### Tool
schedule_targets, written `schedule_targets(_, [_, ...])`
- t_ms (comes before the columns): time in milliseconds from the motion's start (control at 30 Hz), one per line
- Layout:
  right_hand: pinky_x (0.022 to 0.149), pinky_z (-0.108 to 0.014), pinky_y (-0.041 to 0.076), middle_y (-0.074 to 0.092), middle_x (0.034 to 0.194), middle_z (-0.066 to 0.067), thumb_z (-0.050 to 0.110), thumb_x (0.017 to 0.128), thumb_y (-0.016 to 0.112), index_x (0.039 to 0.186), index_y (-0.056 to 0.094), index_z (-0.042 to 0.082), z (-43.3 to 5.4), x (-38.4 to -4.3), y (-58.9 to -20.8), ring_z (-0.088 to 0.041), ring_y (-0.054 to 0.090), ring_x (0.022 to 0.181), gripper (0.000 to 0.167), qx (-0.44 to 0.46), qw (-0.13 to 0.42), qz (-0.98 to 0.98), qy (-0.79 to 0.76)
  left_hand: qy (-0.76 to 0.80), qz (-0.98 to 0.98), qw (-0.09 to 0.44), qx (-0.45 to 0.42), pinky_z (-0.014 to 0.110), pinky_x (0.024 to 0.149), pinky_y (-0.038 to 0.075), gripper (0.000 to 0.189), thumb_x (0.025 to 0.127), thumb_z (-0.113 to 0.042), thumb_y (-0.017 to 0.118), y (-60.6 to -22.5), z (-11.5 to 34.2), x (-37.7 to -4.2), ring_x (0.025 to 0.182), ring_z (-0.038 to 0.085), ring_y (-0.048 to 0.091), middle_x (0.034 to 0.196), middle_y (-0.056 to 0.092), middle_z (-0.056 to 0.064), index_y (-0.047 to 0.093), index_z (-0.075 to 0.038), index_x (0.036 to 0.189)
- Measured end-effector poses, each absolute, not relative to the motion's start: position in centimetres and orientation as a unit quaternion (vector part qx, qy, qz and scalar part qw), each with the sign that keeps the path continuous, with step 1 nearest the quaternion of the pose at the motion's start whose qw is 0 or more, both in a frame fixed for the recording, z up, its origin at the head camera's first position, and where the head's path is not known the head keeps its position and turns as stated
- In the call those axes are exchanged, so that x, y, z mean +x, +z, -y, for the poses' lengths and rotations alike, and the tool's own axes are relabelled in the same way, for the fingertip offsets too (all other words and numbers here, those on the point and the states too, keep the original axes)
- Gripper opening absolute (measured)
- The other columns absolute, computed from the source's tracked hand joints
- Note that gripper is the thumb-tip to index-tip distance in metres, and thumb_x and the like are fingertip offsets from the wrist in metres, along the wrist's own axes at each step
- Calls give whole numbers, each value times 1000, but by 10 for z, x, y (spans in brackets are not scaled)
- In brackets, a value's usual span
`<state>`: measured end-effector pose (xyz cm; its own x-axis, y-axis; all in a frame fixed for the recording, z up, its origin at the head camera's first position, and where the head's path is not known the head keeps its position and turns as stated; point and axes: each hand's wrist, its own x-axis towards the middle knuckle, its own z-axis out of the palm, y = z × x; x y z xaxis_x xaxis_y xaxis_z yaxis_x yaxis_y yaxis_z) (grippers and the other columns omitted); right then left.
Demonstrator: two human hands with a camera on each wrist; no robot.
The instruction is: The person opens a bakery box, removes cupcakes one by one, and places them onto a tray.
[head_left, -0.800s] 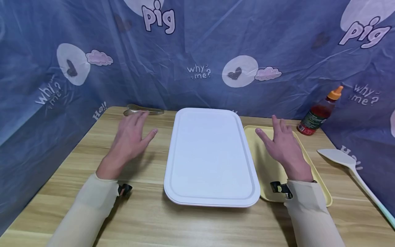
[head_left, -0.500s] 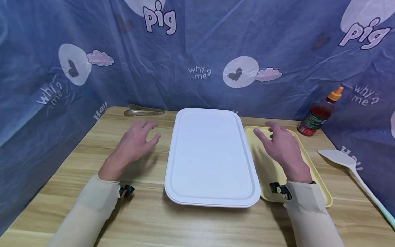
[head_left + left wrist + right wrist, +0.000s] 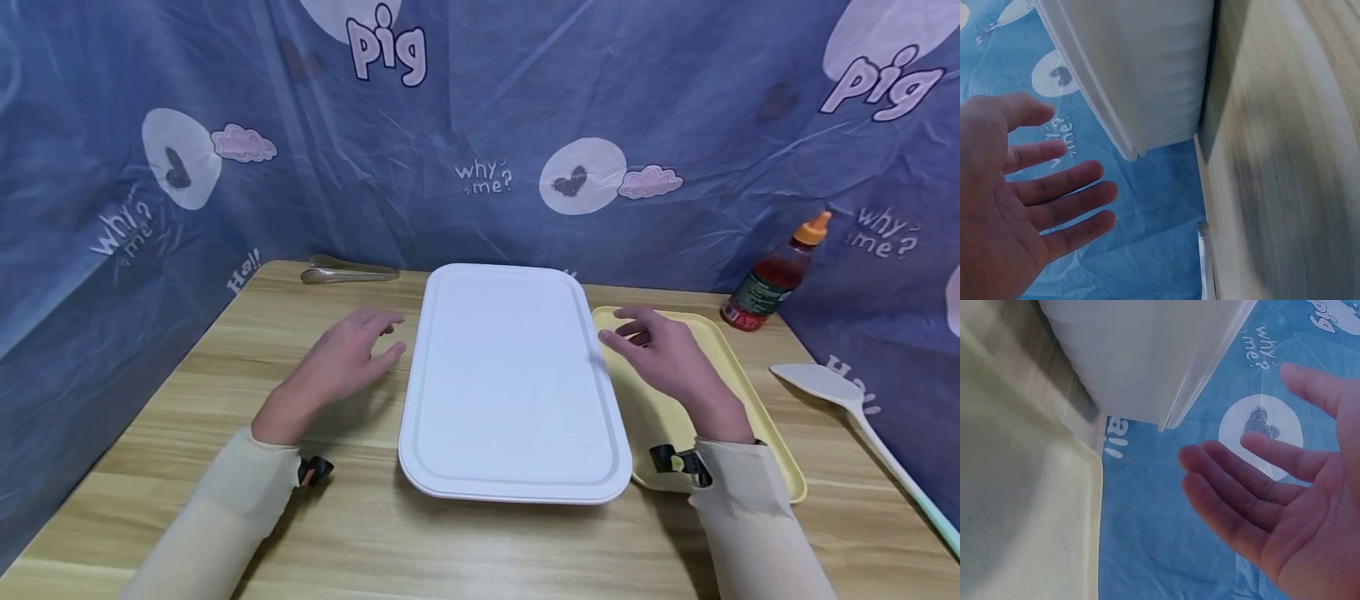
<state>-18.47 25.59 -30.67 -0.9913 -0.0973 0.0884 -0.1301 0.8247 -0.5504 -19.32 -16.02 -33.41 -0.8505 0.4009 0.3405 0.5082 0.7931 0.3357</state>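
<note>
A white lidded box (image 3: pixel 513 375) stands in the middle of the wooden table, its lid on and its inside hidden. To its left, my left hand (image 3: pixel 341 358) hovers with fingers spread and slightly bent, holding nothing. In the left wrist view, a gap shows between those fingers (image 3: pixel 1072 209) and the box wall (image 3: pixel 1160 75). My right hand (image 3: pixel 671 358) hangs over the yellow tray (image 3: pixel 738 383), its thumb near the box's right rim. In the right wrist view its palm faces the box wall (image 3: pixel 1129 356) with loosely bent fingers (image 3: pixel 1229 519), and nothing is in it.
Metal tongs (image 3: pixel 348 270) lie at the table's back left. At the back right stands a sauce bottle (image 3: pixel 772 279) with an orange cap. A long white spoon (image 3: pixel 855 400) lies along the right edge. Blue printed cloth (image 3: pixel 495 108) hangs close behind the table.
Both hands have moved inward toward the box, the left one rightward and the right one leftward, and their fingers have bent more. The box has stayed in place.
</note>
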Motion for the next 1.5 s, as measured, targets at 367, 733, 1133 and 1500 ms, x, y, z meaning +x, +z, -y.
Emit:
schedule_targets(367, [88,-47,57,64,128,-27,42,94,71,147,47,-1,-250,-187,-315,-37,67,109,72,98,-30,950,295,-218,946,52,-234,52,97,52,55,99,-38,64,-339,154,-191,113,31,66,128,65,18,53,-8,144])
schedule_targets(733, [80,-35,57,66,126,-25,34,91,76,145,50,-1,-248,-188,-319,-33,69,104,70,118,-31,943,309,-227,936,48,-265,48,97,53,51,99,-34,65,-342,151,-191,110,27,67,128,66,15,54,-8,141])
schedule_targets(1133, [77,-31,55,67,124,-24,35,90,76,143,52,-1,-244,-185,-315,-30,69,102,69,127,-28,940,315,-269,916,55,-292,43,90,55,41,98,-23,67,-346,149,-192,100,23,65,110,69,10,61,-2,133])
schedule_targets(1500, [81,-34,56,65,123,-25,34,90,78,143,51,-3,-238,-181,-312,-30,67,103,70,124,-40,935,331,-283,916,36,-282,39,84,54,42,97,-22,68,-347,149,-192,94,20,62,102,66,6,62,-1,134])
